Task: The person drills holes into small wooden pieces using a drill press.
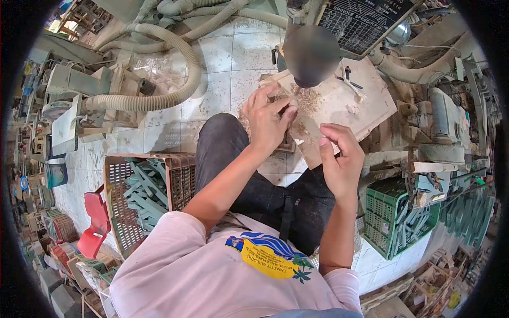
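Midway, seemingly: left hand (269, 121) grips a small wood piece (284, 108) on the dusty board (339, 103); right hand (342, 156) curls loosely, apparently empty; both crates (114, 199) hold many green parts.

Bright, even daylight w/ soft shadows only; the tiled floor (233, 58) shines palest just behind the desk (339, 100). Heavy fisheye: black vignette rings the frame, clutter far from the desk bends and smears. A blurred dark knob (311, 53) right above the desk is out of focus. Center stays sharp.
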`<action>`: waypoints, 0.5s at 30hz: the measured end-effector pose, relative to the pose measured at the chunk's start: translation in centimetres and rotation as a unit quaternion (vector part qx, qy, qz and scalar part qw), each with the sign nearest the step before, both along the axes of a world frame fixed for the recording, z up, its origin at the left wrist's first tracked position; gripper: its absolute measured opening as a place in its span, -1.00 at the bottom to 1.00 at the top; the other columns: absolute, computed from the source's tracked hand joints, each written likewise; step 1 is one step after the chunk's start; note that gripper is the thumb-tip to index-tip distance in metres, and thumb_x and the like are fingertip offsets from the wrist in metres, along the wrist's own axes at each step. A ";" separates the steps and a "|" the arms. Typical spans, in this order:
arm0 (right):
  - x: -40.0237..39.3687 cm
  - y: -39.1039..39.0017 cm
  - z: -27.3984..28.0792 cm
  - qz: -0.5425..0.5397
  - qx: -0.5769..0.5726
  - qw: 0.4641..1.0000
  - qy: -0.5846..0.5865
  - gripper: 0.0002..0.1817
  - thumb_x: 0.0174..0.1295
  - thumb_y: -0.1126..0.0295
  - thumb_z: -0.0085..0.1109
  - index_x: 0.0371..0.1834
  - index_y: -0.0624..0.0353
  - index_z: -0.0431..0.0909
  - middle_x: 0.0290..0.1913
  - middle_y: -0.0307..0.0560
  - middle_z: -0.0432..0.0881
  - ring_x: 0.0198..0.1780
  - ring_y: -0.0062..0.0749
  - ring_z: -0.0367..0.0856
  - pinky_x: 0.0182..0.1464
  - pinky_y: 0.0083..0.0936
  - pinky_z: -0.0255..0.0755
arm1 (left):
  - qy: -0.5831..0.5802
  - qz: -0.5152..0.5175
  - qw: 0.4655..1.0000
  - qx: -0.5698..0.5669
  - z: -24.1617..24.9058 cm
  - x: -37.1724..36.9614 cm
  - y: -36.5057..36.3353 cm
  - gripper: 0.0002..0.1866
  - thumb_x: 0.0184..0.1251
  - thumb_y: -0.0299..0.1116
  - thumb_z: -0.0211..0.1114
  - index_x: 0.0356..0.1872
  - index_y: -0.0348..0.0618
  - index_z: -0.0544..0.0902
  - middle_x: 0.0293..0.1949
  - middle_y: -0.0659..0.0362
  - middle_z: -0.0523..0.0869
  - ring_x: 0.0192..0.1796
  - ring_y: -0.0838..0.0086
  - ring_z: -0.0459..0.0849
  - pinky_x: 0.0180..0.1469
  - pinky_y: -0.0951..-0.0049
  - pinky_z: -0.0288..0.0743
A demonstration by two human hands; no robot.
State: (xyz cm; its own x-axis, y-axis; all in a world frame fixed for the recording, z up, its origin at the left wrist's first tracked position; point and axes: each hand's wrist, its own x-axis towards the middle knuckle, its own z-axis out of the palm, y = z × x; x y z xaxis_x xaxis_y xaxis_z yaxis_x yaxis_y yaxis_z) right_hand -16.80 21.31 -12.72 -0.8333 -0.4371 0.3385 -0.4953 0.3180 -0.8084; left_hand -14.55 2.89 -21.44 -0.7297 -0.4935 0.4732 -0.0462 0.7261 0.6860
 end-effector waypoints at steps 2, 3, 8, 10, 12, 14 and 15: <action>-0.1 0.5 0.2 -0.003 -0.002 1.000 -0.002 -0.84 0.32 0.51 0.32 -0.07 0.28 0.71 -0.02 0.09 0.77 0.02 -0.13 0.78 0.14 -0.37 0.57 | 0.000 0.008 1.000 -0.004 -0.3 -0.4 0.2 -0.77 0.16 -0.32 0.59 -0.15 -0.06 0.88 0.25 0.05 0.66 0.38 0.08 0.49 0.41 0.06 0.26; 0.0 0.7 0.3 -0.003 -0.003 1.000 -0.003 -0.84 0.32 0.51 0.32 -0.07 0.29 0.71 -0.03 0.08 0.78 0.01 -0.14 0.77 0.14 -0.38 0.56 | -0.001 0.017 1.000 -0.010 -0.4 -0.5 0.3 -0.77 0.16 -0.30 0.58 -0.14 -0.05 0.88 0.26 0.05 0.65 0.41 0.07 0.46 0.43 0.03 0.22; -0.3 1.6 1.1 -0.006 -0.026 0.999 -0.019 -0.84 0.34 0.51 0.33 -0.07 0.29 0.71 -0.05 0.07 0.78 0.00 -0.15 0.77 0.13 -0.40 0.55 | -0.011 0.039 0.999 0.008 0.0 -0.9 0.6 -0.70 0.06 -0.32 0.59 -0.13 -0.02 0.84 0.23 0.06 0.66 0.39 0.08 0.48 0.40 0.02 0.24; -0.7 1.9 1.8 -0.006 -0.038 0.999 -0.015 -0.85 0.34 0.52 0.32 -0.06 0.30 0.71 -0.05 0.07 0.77 0.00 -0.17 0.76 0.14 -0.41 0.53 | -0.014 0.046 0.999 0.021 0.5 -1.2 0.9 -0.68 0.02 -0.32 0.59 -0.13 -0.02 0.82 0.21 0.07 0.66 0.38 0.08 0.48 0.40 0.01 0.24; -1.1 2.0 2.6 -0.013 -0.039 0.999 -0.010 -0.85 0.35 0.52 0.32 -0.06 0.31 0.71 -0.05 0.07 0.77 0.01 -0.19 0.75 0.15 -0.42 0.53 | -0.013 0.056 0.998 0.023 0.7 -1.3 1.0 -0.67 -0.04 -0.34 0.58 -0.17 -0.04 0.78 0.20 0.06 0.65 0.37 0.08 0.48 0.39 0.01 0.23; -1.7 2.0 3.6 -0.026 -0.037 0.999 0.002 -0.85 0.36 0.51 0.33 -0.06 0.33 0.70 -0.04 0.05 0.77 0.02 -0.26 0.74 0.16 -0.44 0.52 | -0.016 0.057 0.998 0.019 0.4 -1.5 0.9 -0.70 -0.04 -0.35 0.58 -0.21 -0.06 0.78 0.21 0.06 0.65 0.37 0.08 0.48 0.39 0.01 0.22; -1.9 2.0 3.9 -0.025 -0.036 0.999 0.002 -0.85 0.36 0.51 0.33 -0.06 0.33 0.70 -0.04 0.05 0.77 0.02 -0.26 0.74 0.16 -0.44 0.52 | -0.017 0.057 0.998 0.015 0.2 -1.6 0.9 -0.73 -0.04 -0.35 0.57 -0.25 -0.07 0.78 0.21 0.06 0.64 0.37 0.08 0.48 0.39 0.01 0.21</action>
State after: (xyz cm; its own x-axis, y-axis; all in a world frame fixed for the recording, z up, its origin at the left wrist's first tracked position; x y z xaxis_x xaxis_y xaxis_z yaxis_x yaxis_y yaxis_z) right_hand -18.72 23.28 -8.87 -0.8524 -0.3684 0.3709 -0.4830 0.2833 -0.8286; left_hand -16.14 3.82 -21.21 -0.6834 -0.5884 0.4321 -0.1520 0.6936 0.7041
